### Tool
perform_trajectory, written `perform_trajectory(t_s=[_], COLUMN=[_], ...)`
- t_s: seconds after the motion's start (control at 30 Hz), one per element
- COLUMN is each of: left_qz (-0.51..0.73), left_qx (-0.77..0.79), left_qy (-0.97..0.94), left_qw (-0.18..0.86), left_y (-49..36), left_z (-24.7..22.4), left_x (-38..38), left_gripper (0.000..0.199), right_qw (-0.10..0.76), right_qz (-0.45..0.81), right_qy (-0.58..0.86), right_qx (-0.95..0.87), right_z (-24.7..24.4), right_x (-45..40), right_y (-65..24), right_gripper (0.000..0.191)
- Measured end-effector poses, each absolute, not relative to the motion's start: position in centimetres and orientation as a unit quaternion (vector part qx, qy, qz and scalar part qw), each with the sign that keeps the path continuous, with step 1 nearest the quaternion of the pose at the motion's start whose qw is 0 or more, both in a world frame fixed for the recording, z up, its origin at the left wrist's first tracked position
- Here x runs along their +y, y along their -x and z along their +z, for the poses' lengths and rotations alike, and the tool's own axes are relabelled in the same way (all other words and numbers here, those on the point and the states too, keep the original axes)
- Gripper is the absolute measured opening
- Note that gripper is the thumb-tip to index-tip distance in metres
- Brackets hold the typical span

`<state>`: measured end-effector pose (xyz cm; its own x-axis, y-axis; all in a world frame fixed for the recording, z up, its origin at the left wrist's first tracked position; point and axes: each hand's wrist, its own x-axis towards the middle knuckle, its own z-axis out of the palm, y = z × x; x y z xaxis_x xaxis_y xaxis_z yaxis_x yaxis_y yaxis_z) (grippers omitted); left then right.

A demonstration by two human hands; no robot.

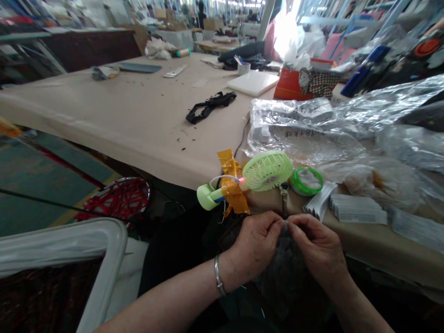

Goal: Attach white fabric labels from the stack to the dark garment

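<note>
My left hand and my right hand meet at the table's front edge, thumbs and forefingers pinched together. Between their fingertips shows a small pale bit, too small to name. Below them hangs dark grey crumpled material, partly in shadow; whether it joins the pinched bit I cannot tell. Just beyond my fingers a small metal clamp-like fitting stands at the edge. Left of it, a light green fan is fixed to the table with orange-brown tape. A bangle circles my left wrist.
Right of my hands lie a green round tub with white contents, stacked clear strips and plastic bags. A black strap-like piece lies mid-table. At lower left stand a white-rimmed bin and a basket of red strips.
</note>
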<state>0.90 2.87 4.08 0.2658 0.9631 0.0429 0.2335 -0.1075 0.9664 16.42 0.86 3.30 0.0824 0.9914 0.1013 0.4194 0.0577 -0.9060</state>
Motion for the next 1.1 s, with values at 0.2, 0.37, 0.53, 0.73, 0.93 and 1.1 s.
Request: perform_trajectory(t_s=[0.2,0.37,0.53,0.73,0.93,1.1], left_qz=[0.38,0.378,0.374,0.381,0.354,0.338], left_qx=[0.474,0.472,0.475,0.474,0.484,0.521], left_qy=[-0.641,-0.645,-0.639,-0.637,-0.635,-0.624], left_qw=[0.468,0.467,0.477,0.474,0.487,0.475], left_y=[-1.0,-1.0,-1.1,-1.2,-0.5,0.1], left_z=[4.1,4.1,4.3,4.6,4.0,2.1], left_x=[3.1,3.1,3.4,3.4,2.4,2.2], left_gripper=[0.022,0.023,0.025,0.025,0.026,0.025], right_qw=[0.417,0.416,0.415,0.427,0.393,0.363], right_qz=[0.331,0.312,0.294,0.27,0.174,-0.066], right_qy=[0.598,0.598,0.602,0.593,0.559,0.557], right_qx=[-0.599,-0.61,-0.616,-0.628,-0.708,-0.744], right_z=[3.3,3.4,3.4,3.3,4.2,4.3], right_x=[1.1,1.1,1.3,1.2,-0.7,-0.5], right_y=[-16.5,-16.5,-16.4,-16.3,-18.0,-21.7], right_gripper=[0.014,0.015,0.015,0.013,0.016,0.014])
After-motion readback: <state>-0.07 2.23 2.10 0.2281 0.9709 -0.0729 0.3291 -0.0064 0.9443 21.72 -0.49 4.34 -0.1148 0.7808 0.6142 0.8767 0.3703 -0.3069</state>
